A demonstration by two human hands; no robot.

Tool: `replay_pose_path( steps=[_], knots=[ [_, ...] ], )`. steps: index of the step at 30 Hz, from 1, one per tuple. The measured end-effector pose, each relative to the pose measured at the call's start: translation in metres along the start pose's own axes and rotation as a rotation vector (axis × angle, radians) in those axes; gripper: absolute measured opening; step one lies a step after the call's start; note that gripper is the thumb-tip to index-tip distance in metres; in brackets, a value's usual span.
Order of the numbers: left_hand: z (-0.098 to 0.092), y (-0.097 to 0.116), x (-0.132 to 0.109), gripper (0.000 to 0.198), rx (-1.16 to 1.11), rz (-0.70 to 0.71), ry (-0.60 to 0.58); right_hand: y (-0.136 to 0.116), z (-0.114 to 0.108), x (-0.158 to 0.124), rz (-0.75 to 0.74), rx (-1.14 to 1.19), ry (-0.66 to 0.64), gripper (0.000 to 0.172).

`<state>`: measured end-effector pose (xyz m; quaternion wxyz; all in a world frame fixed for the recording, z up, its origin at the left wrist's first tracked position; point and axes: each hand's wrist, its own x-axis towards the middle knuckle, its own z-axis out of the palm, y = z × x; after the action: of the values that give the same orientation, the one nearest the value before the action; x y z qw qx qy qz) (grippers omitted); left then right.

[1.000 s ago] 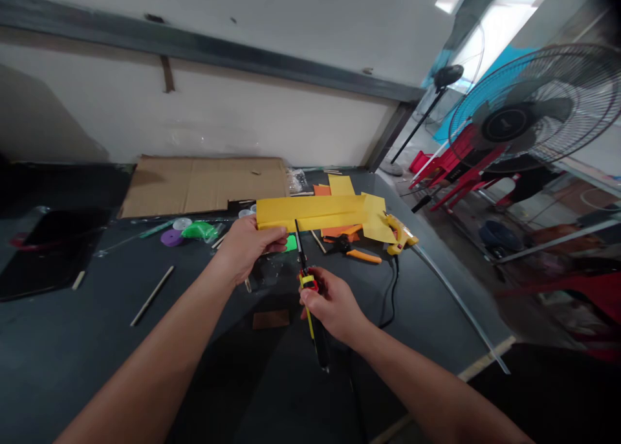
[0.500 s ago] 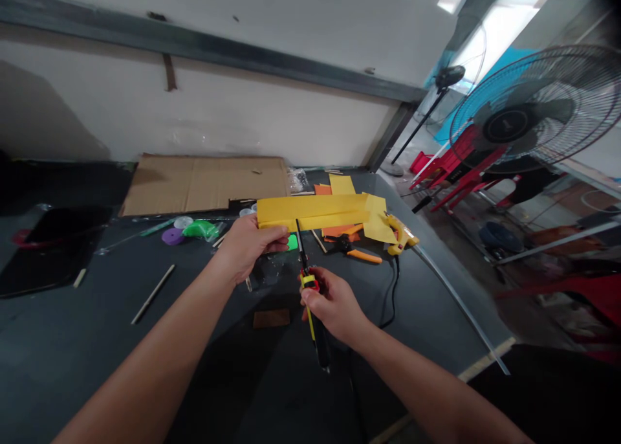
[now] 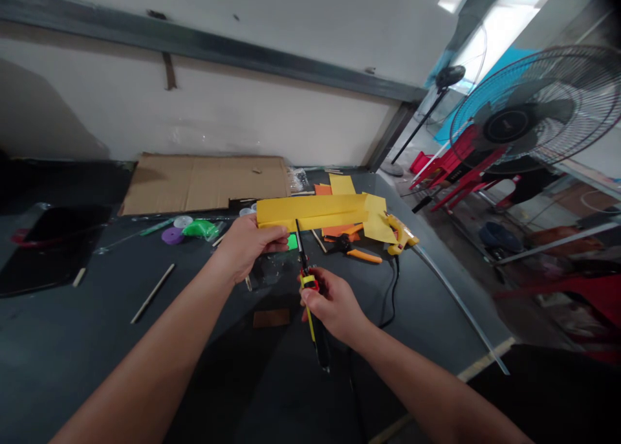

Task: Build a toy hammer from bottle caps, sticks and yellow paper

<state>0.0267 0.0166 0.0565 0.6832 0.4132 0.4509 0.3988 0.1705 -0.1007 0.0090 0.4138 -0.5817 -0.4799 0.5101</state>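
My left hand (image 3: 248,244) grips the left end of a long folded yellow paper strip (image 3: 315,211), held level above the dark table (image 3: 97,340). My right hand (image 3: 334,303) is closed round a yellow and black utility knife (image 3: 310,296). The knife's blade points up and its tip touches the lower edge of the yellow strip. Both forearms reach in from the bottom of the view.
Behind the strip lie orange and yellow paper pieces (image 3: 339,186), orange-handled pliers (image 3: 356,250) and a yellow glue gun (image 3: 400,235) with a black cord. A flat cardboard sheet (image 3: 206,182) lies at the back. Green and purple bits (image 3: 187,232) and wooden sticks (image 3: 152,293) lie left. A standing fan (image 3: 536,111) is at right.
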Motion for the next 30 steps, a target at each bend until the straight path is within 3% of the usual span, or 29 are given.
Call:
replay_pose_path(
  steps=[19, 30],
  knots=[
    [0.0014, -0.0017, -0.0008, 0.012, 0.034, -0.014, -0.034, -0.0043, -0.0007, -0.0005, 0.028, 0.000, 0.005, 0.016],
    [-0.0008, -0.0030, 0.0002, 0.017, 0.028, -0.038, -0.047, -0.0032, -0.0012, -0.0010, 0.025, -0.015, 0.014, 0.018]
  ],
)
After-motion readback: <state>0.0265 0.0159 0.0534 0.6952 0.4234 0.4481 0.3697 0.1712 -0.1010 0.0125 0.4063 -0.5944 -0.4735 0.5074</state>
